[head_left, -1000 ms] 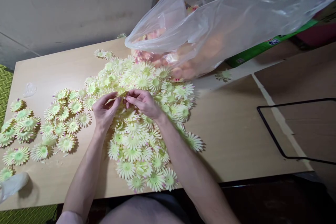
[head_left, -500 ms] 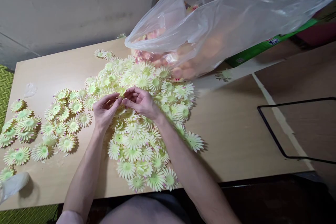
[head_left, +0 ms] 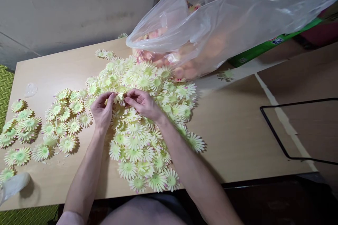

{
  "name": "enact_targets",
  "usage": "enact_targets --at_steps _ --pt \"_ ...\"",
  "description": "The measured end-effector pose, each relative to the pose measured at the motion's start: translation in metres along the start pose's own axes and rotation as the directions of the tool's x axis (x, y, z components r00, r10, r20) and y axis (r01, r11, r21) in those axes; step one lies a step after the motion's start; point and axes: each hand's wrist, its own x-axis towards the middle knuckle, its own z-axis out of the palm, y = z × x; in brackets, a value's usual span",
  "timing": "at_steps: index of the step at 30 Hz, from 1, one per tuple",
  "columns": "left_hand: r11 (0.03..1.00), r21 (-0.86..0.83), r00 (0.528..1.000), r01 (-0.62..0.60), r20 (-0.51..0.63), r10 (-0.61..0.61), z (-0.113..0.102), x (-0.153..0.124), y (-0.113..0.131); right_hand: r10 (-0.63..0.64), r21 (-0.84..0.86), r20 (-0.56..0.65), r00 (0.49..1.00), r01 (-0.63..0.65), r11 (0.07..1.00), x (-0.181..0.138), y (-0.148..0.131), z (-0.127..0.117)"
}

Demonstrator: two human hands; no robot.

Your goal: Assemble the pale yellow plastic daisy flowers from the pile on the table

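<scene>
Over a large heap of pale yellow-green artificial flower heads (head_left: 134, 140), my two hands work close together. My left hand (head_left: 102, 110) is closed, its thumb and fingers pinching an artificial flower (head_left: 120, 98). A small yellowish piece shows inside the curl of its fingers, too hidden to name. From the other side, my right hand (head_left: 142, 103) pinches at the same flower's edge with its thumb and forefinger. The exact grip at the right fingertips is partly hidden.
Behind the heap leans a translucent plastic bag (head_left: 211, 31) holding pinkish flower pieces. Smaller flower groups (head_left: 27, 124) lie at left, near a whitish bottle-like object (head_left: 16, 184). A black metal frame (head_left: 280, 144) is at right, and a grey wall (head_left: 74, 7) stands behind.
My hands have moved slightly apart, with my left hand shifting left and turning. The flower between them now shows more of its petals.
</scene>
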Motion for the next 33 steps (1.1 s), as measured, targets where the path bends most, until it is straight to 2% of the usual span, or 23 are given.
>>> enact_targets --at_steps 4,7,10,12,14,16,19,21,22,24,26,28,30,33 --pt "0.998 -0.055 0.979 -0.043 -0.201 0.031 -0.005 0.007 -0.005 -0.007 -0.008 -0.036 0.999 0.007 1.0 -0.003 -0.004 -0.003" --pt "0.995 -0.041 0.935 -0.091 -0.348 0.072 -0.009 0.01 -0.005 -0.081 0.006 -0.18 0.98 0.083 0.997 -0.004 -0.007 -0.004" --pt "0.992 0.028 0.923 -0.126 -0.363 0.128 -0.009 0.009 -0.003 -0.194 -0.01 -0.349 0.917 0.203 0.979 -0.003 -0.011 -0.003" --pt "0.987 0.068 0.927 -0.145 -0.339 0.16 -0.008 0.007 -0.002 -0.265 -0.079 -0.396 0.879 0.255 0.964 -0.001 -0.016 -0.003" --pt "0.986 0.071 0.927 -0.152 -0.337 0.167 -0.007 0.006 -0.002 -0.334 -0.153 -0.363 0.87 0.297 0.942 -0.001 -0.026 -0.003" --pt "0.987 0.055 0.922 -0.152 -0.351 0.162 -0.008 0.007 -0.002 -0.417 -0.263 -0.282 0.864 0.348 0.9 -0.008 -0.041 -0.003" --pt "0.986 0.05 0.916 -0.158 -0.367 0.165 -0.009 0.009 -0.003 -0.46 -0.55 -0.051 0.887 0.359 0.754 -0.037 -0.064 0.001" --pt "0.986 0.065 0.914 -0.155 -0.369 0.168 -0.01 0.009 -0.004 -0.335 -0.711 0.134 0.933 0.326 0.623 -0.066 -0.073 0.007" --pt "0.985 0.07 0.914 -0.155 -0.368 0.17 -0.01 0.009 -0.004 -0.206 -0.777 0.215 0.955 0.295 0.556 -0.083 -0.073 0.012" --pt "0.986 0.061 0.915 -0.156 -0.367 0.167 -0.01 0.008 -0.004 0.016 -0.866 0.291 0.957 0.257 0.43 -0.113 -0.067 0.021" --pt "0.986 0.029 0.917 -0.162 -0.364 0.162 -0.009 0.008 -0.005 0.139 -0.911 0.299 0.944 0.238 0.338 -0.134 -0.053 0.026" --pt "0.985 -0.008 0.921 -0.171 -0.356 0.157 -0.009 0.009 -0.006 0.147 -0.94 0.266 0.953 0.223 0.259 -0.14 -0.037 0.027" --pt "0.983 -0.041 0.927 -0.176 -0.342 0.152 -0.01 0.01 -0.009 0.074 -0.959 0.221 0.973 0.203 0.197 -0.131 -0.025 0.023" --pt "0.983 -0.068 0.933 -0.172 -0.331 0.141 -0.011 0.01 -0.012 -0.069 -0.98 0.131 0.989 0.14 0.142 -0.103 -0.017 0.014"
